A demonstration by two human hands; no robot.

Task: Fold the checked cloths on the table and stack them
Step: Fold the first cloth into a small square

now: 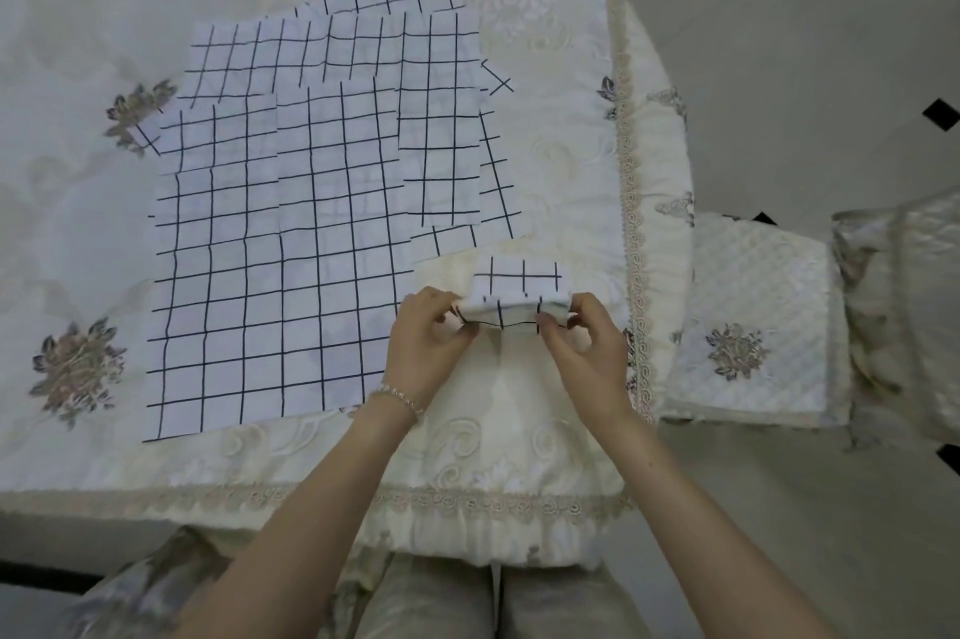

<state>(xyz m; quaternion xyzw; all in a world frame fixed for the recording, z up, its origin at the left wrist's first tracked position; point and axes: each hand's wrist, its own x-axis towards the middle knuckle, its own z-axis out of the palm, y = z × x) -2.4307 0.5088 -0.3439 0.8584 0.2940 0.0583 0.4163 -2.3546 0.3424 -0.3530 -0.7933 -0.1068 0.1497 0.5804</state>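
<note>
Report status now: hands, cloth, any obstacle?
Left hand and right hand both pinching folded cloth. Unfolded cloths lie spread beside. Nothing in the way.

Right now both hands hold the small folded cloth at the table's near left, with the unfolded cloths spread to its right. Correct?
Not quite. The head view shows both hands, left hand and right hand, pinching the folded cloth at the table's near right; the unfolded cloths lie spread to its left.

Folded cloth (519, 298) right of flat cloths (291, 243) on table (561, 129).
</note>
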